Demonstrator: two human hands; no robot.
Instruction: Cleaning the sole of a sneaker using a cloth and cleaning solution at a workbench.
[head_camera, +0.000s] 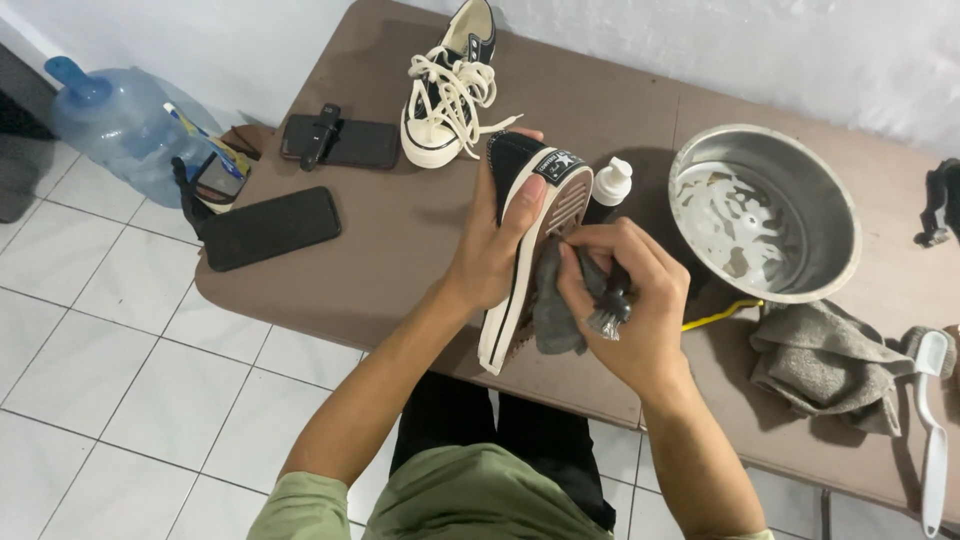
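Sneaker wiped over brown table (400, 250).
Steel basin (765, 212) at 2 o'clock; black sneaker (530, 250) centre, sole up, gripped by left hand (490, 255); right hand (635, 300) closed on grey cloth (555, 310) against sole.

Two sneakers (528, 240) (450, 90), two phones (270, 228) (340, 142), one bowl (845, 235), two cloths (820, 360) (555, 310).

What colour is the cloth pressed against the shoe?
Grey; the cloth shows best in the head view.

Wall (700, 40): white, rough, along the top of the frame.
Floor (110, 370): pale square tiles, lower left.
Table (380, 240): brown, rounded corner, centre.
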